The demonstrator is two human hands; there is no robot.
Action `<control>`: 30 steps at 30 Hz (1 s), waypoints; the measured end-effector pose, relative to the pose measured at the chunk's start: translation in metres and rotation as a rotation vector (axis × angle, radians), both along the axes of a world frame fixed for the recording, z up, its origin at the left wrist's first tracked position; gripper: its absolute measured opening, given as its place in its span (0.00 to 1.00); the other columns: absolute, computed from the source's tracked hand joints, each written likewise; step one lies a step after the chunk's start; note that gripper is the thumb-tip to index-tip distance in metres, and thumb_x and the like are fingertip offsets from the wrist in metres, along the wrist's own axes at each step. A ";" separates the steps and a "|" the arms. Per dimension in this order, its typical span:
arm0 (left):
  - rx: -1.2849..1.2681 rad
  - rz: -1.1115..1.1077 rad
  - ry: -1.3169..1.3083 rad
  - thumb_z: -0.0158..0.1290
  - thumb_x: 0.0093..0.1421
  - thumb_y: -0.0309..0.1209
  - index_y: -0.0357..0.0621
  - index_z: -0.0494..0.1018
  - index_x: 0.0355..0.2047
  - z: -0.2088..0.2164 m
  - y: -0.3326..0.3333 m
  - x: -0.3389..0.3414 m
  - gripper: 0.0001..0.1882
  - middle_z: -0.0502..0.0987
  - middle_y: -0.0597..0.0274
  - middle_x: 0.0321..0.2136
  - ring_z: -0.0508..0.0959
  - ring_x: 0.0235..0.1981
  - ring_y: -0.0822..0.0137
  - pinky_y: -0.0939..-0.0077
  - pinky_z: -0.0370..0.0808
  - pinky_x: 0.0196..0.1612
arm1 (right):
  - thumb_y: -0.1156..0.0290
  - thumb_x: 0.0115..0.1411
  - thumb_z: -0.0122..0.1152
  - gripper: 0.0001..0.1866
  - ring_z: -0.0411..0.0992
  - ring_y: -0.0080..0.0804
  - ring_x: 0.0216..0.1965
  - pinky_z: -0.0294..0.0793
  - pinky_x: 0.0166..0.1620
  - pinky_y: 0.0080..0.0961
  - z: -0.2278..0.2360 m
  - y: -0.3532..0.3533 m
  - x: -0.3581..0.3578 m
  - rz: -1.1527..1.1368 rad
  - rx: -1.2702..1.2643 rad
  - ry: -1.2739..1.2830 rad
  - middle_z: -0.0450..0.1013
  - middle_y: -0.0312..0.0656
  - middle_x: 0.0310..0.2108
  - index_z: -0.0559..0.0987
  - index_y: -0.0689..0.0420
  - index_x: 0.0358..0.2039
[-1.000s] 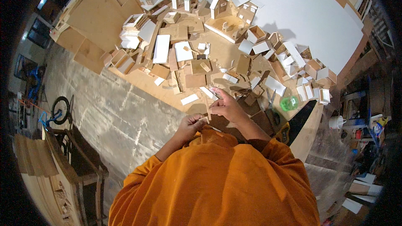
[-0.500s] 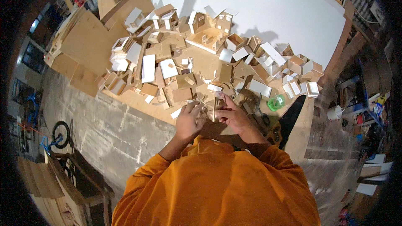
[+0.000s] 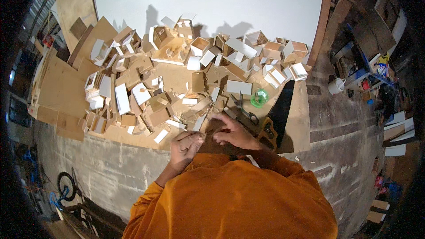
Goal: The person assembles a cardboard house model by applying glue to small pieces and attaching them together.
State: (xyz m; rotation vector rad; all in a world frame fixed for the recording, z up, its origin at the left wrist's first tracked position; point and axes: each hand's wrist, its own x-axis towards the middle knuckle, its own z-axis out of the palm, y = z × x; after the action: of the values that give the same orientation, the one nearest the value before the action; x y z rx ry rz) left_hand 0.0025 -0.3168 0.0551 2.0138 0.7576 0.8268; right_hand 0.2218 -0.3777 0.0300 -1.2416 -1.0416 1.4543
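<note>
My left hand (image 3: pixel 185 147) is at the near edge of the table, its fingertips pinched together. Whatever lies between them is too small to make out. Just to its right, my right hand (image 3: pixel 237 133) hovers with thumb and forefinger apart and nothing visible between them. Beyond both hands lie small wooden and white-faced board offcuts, among them a thin white strip (image 3: pixel 199 122). To the right of my right hand are dark-handled scissors (image 3: pixel 242 108), a green transparent container (image 3: pixel 259 98) and a handsaw (image 3: pixel 280 111) with a yellow and black handle.
Many small box-like board models (image 3: pixel 274 53) crowd the table, around a little house model on a base (image 3: pixel 170 55). A large white panel (image 3: pixel 208 0) lies behind them. Plywood sheets (image 3: pixel 57 88) stand at the left. A white bucket (image 3: pixel 336 86) sits to the right, past the table.
The view has swung to the right, so the table sits further left. The thin wooden strip upright at my right hand no longer shows there. My left fingers have drawn into a pinch.
</note>
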 end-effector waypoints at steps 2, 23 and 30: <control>-0.242 0.043 -0.047 0.56 0.58 0.27 0.38 0.78 0.33 -0.005 -0.003 0.000 0.05 0.79 0.58 0.30 0.78 0.30 0.65 0.75 0.74 0.37 | 0.75 0.57 0.59 0.34 0.76 0.34 0.34 0.76 0.34 0.28 0.013 -0.009 0.020 -0.101 -0.038 -0.369 0.76 0.48 0.36 0.57 0.55 0.63; -1.041 0.061 -0.482 0.52 0.63 0.32 0.39 0.74 0.40 -0.031 0.003 0.006 0.10 0.75 0.64 0.27 0.76 0.28 0.71 0.77 0.73 0.35 | 0.55 0.50 0.68 0.48 0.74 0.51 0.38 0.75 0.42 0.40 0.015 -0.001 0.048 -0.039 -0.315 -1.376 0.74 0.55 0.36 0.53 0.59 0.65; -1.083 0.087 -0.445 0.52 0.63 0.32 0.42 0.74 0.44 -0.035 0.000 0.003 0.11 0.75 0.66 0.32 0.76 0.31 0.72 0.76 0.74 0.37 | 0.63 0.48 0.69 0.48 0.75 0.44 0.31 0.76 0.33 0.36 0.010 -0.003 0.043 0.142 -0.307 -1.542 0.74 0.51 0.29 0.53 0.59 0.65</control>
State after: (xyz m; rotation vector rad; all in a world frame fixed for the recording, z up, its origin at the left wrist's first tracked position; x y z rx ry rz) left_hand 0.0058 -0.3166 0.0199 0.8081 0.7844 0.6522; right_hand 0.2644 -0.3808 0.0403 -2.6507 -1.8832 0.5102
